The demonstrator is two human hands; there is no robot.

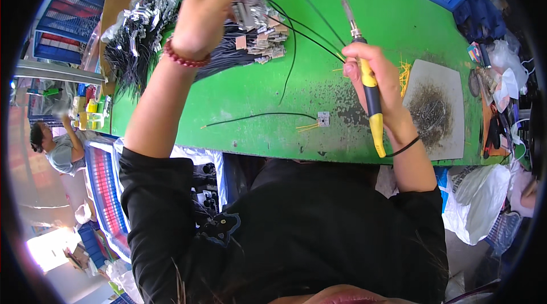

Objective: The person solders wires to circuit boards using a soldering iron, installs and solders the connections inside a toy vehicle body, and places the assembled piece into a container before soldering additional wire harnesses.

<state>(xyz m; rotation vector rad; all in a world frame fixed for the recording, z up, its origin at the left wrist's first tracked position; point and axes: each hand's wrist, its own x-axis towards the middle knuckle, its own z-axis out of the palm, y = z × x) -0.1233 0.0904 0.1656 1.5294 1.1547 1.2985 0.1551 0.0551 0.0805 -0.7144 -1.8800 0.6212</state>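
My left hand (205,11), a red bead bracelet at its wrist, is closed around silvery metal parts (246,11) at the far side of the table. Black wires (310,33) run from there toward my right hand (379,73). That hand grips a yellow and black soldering iron (371,96), its metal tip pointing up and away. The wire ends meet its fingertips; I cannot tell whether they are pinched. On the green table between my arms lies a small square metal piece (323,119) with a black wire (256,115) and thin yellow wires.
Bundles of black wires with silvery ends (142,25) pile up at the back left, beside another wire bundle (228,50). A scorched grey board (436,70) lies right, near yellow wire bits (404,79). Tools and plastic bags crowd the right edge. Another person (60,147) sits far left.
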